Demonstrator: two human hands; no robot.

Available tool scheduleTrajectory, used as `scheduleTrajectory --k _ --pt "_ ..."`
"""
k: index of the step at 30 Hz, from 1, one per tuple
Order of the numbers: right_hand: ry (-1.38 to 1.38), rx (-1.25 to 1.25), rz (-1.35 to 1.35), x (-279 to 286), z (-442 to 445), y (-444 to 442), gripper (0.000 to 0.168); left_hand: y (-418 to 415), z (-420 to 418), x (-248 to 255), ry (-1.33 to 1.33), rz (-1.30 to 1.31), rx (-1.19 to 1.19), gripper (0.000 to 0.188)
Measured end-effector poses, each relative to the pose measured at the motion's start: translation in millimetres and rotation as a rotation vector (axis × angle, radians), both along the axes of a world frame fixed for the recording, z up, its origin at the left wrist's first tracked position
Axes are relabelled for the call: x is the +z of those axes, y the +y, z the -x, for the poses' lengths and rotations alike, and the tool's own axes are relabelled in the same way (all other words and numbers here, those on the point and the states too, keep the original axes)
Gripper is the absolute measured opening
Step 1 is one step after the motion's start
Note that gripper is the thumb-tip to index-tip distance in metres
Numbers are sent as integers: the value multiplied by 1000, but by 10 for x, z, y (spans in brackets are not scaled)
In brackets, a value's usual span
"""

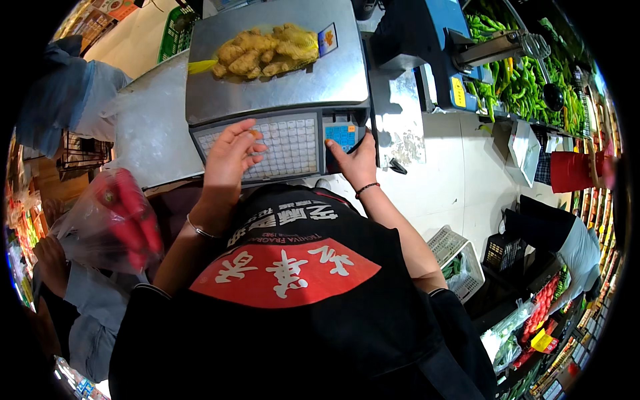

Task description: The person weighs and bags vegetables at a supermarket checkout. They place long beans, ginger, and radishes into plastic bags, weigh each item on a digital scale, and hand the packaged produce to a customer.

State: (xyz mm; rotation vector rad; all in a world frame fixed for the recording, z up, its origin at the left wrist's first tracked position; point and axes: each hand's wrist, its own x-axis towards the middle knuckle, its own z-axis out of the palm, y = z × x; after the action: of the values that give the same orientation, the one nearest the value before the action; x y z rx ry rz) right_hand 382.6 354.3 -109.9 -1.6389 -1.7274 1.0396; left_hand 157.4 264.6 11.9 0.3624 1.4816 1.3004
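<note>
A yellow net bag of ginger root (270,52) with a small tag lies on the steel pan of a weighing scale (225,105). My left hand (232,155), a bangle at its wrist, hovers over the left part of the scale's key panel (287,145); its fingers are loosely curled and apart, with nothing seen in them. My right hand (357,160) is at the panel's right end, its thumb by the blue keypad (340,136) and its fingers around the edge of the housing. Whether the thumb touches a key cannot be told.
At the left, another person's hand (52,260) holds a clear plastic bag of red radishes (127,215) beside the metal counter (160,120). Green peppers (525,90) fill a display at the upper right. A crate (457,260) stands on the floor at the right; other people are farther off.
</note>
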Motion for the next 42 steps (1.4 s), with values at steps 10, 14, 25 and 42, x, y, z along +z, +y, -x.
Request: scheduleTrajectory --k 10,14,25,42 --pt "665 -261 18 40 -159 -10 10 326 -30 253 191 -255 -158 26" --pt "891 -330 562 294 -90 86 12 583 -121 314 351 -386 -193 26" --pt "1156 -361 845 365 308 218 10 1492 -718 166 -877 -158 67 50" --pt "908 -248 375 1302 97 457 13 1305 -641 -53 -561 -237 13 22"
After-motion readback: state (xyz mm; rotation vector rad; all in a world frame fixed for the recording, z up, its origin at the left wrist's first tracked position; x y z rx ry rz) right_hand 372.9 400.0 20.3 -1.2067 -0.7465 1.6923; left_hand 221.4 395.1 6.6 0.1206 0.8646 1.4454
